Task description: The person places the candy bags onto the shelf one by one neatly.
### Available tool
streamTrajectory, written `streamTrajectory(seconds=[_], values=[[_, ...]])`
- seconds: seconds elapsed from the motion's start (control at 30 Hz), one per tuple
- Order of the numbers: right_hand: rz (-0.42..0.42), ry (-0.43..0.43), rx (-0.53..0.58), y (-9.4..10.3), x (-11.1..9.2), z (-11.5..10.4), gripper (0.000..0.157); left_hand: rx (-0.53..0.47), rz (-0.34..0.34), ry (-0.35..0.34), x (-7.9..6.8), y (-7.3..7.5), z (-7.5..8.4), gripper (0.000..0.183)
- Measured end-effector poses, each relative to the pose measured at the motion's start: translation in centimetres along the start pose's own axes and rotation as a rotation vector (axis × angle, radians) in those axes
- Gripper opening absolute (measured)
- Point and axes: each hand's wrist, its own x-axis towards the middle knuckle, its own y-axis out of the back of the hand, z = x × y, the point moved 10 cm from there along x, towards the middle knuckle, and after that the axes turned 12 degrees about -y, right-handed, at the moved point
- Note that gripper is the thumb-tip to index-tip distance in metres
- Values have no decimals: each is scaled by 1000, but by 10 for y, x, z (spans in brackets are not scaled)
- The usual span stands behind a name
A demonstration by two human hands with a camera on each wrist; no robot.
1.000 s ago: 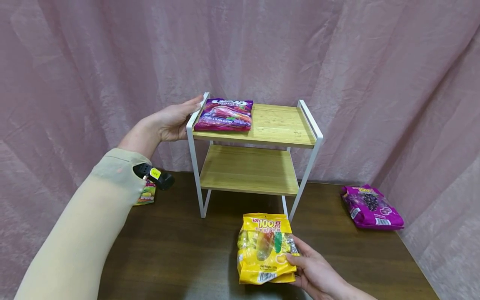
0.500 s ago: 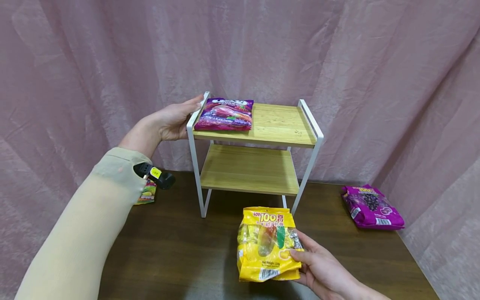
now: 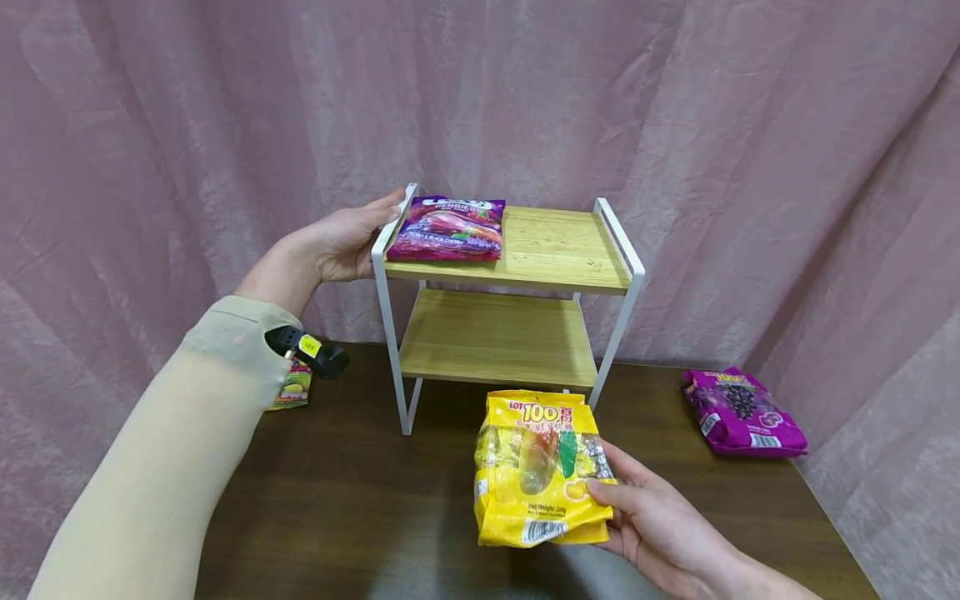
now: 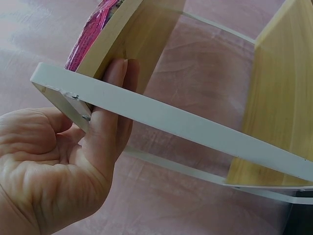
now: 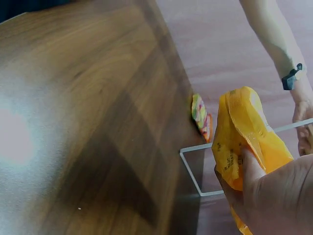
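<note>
My left hand (image 3: 352,242) grips the left side of a two-tier shelf (image 3: 498,333) with a white metal frame. In the left wrist view, its fingers (image 4: 115,78) reach under the upper board, by the white side bar (image 4: 161,112). My right hand (image 3: 652,517) holds a yellow candy bag (image 3: 540,475) by its right edge, thumb on the front. Raised over the table, the bag overlaps the foot of the shelf in the head view. From behind, the right wrist view shows the bag (image 5: 249,132) creased in the hand (image 5: 283,196). A purple berry candy bag (image 3: 450,229) lies on the upper board's left half.
A purple grape candy bag (image 3: 745,417) lies on the brown table (image 3: 337,500) at the right. Another colourful bag (image 3: 292,387) is partly hidden behind the left sleeve. A pink curtain (image 3: 525,100) hangs behind the shelf.
The right hand has lifted the yellow candy bag upward, toward the shelf, and slightly to the right. The left hand keeps its grip on the shelf.
</note>
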Motion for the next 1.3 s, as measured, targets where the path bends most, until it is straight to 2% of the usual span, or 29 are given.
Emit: streamTrajectory(seconds=[0.3, 0.6, 0.87, 1.3], values=[[-15, 27, 4, -6, -8, -12, 72, -1, -6, 0, -1, 0, 1, 58], [-15, 8, 42, -11, -16, -18, 73, 1, 6, 6, -2, 1, 0, 58], [-39, 35, 5, -16, -25, -27, 73, -6, 10, 3, -1, 2, 0, 59], [3, 41, -30, -19, -37, -44, 75, 17, 16, 9, 1, 2, -1, 58]])
